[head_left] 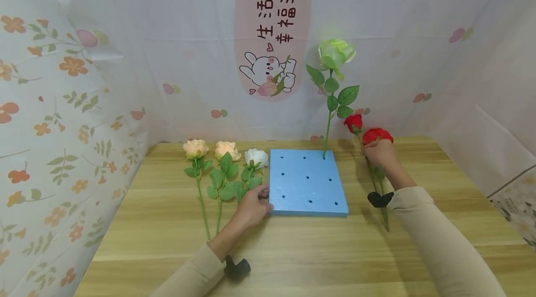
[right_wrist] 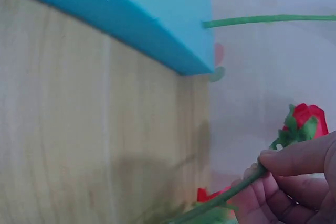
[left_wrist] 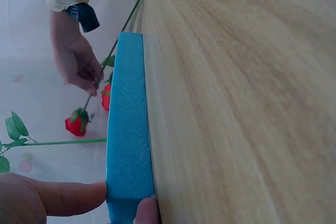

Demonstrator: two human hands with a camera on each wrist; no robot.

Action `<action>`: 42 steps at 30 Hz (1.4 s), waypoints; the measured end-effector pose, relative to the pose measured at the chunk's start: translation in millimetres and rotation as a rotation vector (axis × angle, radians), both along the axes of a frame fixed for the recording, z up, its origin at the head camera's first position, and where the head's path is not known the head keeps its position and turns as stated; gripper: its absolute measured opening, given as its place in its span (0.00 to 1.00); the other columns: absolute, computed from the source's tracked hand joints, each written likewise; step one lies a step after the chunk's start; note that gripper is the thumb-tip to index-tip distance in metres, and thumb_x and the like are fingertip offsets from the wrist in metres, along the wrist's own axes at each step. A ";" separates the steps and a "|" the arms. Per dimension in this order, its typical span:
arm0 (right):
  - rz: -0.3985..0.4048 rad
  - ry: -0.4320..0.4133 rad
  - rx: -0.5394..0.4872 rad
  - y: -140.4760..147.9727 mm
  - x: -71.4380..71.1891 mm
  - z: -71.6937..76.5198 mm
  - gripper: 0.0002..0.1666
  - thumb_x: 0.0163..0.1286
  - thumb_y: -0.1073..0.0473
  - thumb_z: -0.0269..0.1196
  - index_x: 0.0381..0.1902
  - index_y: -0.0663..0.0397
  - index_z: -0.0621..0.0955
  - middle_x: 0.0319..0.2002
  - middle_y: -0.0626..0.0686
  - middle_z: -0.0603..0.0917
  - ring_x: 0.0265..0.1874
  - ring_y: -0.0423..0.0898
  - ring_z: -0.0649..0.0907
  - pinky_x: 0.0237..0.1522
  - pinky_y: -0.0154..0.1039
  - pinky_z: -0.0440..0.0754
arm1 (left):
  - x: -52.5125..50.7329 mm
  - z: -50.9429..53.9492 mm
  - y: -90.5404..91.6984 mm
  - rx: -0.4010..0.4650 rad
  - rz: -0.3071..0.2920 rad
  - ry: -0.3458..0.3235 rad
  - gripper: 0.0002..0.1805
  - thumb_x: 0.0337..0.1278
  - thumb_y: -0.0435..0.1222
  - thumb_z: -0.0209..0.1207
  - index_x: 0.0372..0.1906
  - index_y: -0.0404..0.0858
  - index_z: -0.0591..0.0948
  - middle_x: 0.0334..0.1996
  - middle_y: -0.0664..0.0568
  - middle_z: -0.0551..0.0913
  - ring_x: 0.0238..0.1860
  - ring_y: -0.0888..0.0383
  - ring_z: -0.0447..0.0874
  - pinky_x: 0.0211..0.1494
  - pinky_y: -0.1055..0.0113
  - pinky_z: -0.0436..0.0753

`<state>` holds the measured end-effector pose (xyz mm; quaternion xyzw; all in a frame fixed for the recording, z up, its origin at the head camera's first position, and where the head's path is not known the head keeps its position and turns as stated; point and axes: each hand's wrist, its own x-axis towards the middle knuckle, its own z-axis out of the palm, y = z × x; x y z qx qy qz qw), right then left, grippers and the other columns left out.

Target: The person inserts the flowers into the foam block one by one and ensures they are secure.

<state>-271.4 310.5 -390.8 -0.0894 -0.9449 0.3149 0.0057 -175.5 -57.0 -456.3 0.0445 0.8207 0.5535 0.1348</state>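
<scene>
The right hand (head_left: 382, 155) pinches the stem of a red rose (head_left: 353, 123) between thumb and fingers, just below its bloom; in the right wrist view that stem (right_wrist: 220, 198) slants down leftward. A second red rose (head_left: 378, 136) lies behind this hand. The left hand (head_left: 250, 207) grips the left edge of a blue foam board (head_left: 307, 190) that has several holes, its thumb and a fingertip on the board's side (left_wrist: 128, 129) in the left wrist view. A pale green rose (head_left: 336, 52) stands upright in the board's back right hole.
Left of the board lie two peach roses, one at the far left (head_left: 195, 149) and one (head_left: 227, 149) beside a white rose (head_left: 256, 158). A patterned cloth (head_left: 188, 115) hangs behind the wooden table (head_left: 167, 222) and at both sides.
</scene>
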 end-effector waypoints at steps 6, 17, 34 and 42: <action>-0.066 0.020 -0.100 -4.9 4.7 12.4 0.22 0.69 0.57 0.57 0.52 0.70 0.81 0.51 0.68 0.81 0.36 0.53 0.82 0.29 0.34 0.79 | 0.2 0.3 0.0 0.016 -0.004 -0.007 0.34 0.52 0.24 0.61 0.68 0.30 0.68 0.53 0.39 0.76 0.39 0.54 0.82 0.38 0.65 0.85; -0.093 0.162 -0.312 -8.8 15.8 37.0 0.23 0.73 0.54 0.56 0.57 0.66 0.77 0.43 0.52 0.81 0.30 0.36 0.82 0.35 0.27 0.83 | 0.0 -0.1 0.4 0.020 0.001 -0.001 0.34 0.52 0.24 0.60 0.68 0.31 0.68 0.53 0.38 0.76 0.39 0.54 0.83 0.37 0.66 0.85; -0.147 0.380 -0.407 -14.1 31.3 62.0 0.19 0.69 0.53 0.60 0.49 0.62 0.80 0.27 0.30 0.81 0.29 0.32 0.81 0.31 0.24 0.78 | -2.1 -1.9 0.0 0.017 -0.004 0.010 0.34 0.52 0.24 0.60 0.68 0.31 0.68 0.52 0.38 0.76 0.39 0.54 0.82 0.38 0.66 0.85; -0.088 0.485 -0.477 -31.7 41.7 75.0 0.14 0.67 0.56 0.63 0.45 0.60 0.81 0.30 0.39 0.85 0.27 0.35 0.85 0.34 0.24 0.82 | -2.1 -3.6 -0.8 0.006 -0.011 0.019 0.34 0.52 0.25 0.61 0.68 0.32 0.68 0.52 0.39 0.76 0.37 0.55 0.82 0.37 0.66 0.84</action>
